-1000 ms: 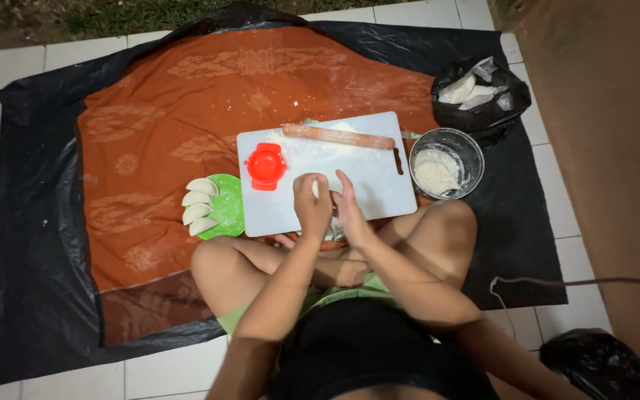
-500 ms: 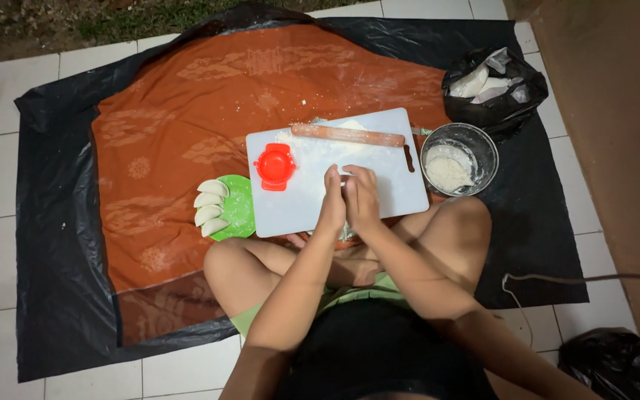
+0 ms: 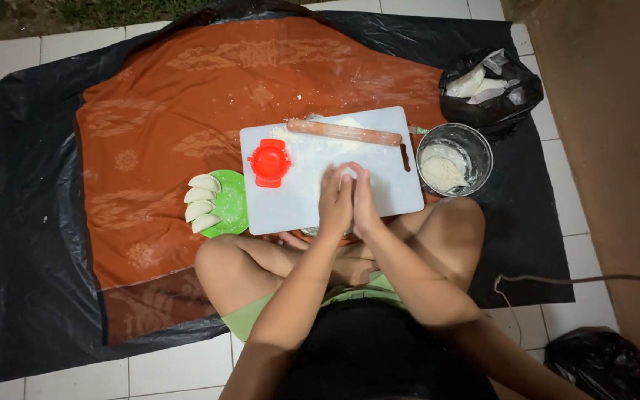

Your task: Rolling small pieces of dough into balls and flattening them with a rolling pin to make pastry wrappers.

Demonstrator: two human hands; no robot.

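My left hand (image 3: 335, 198) and my right hand (image 3: 364, 198) are pressed palm to palm over the near part of a white cutting board (image 3: 387, 189). A bit of pale dough (image 3: 348, 172) shows between the fingertips. On the board lie a red round dumpling press (image 3: 270, 162) at the left and a wooden rolling pin (image 3: 344, 132) along the far edge, with flour scattered about. A green plate (image 3: 232, 201) left of the board carries several folded white dumplings (image 3: 200, 201).
A metal bowl (image 3: 474, 145) with dough stands right of the board. Behind it sits a black plastic bag (image 3: 492, 89) with white pieces. Everything rests on an orange patterned cloth (image 3: 157, 133) over black plastic sheeting (image 3: 31, 222) on a tiled floor. My crossed legs lie below the board.
My hands have come together, palm against palm, around the dough. The view has shifted slightly, so the board now sits more to the right.
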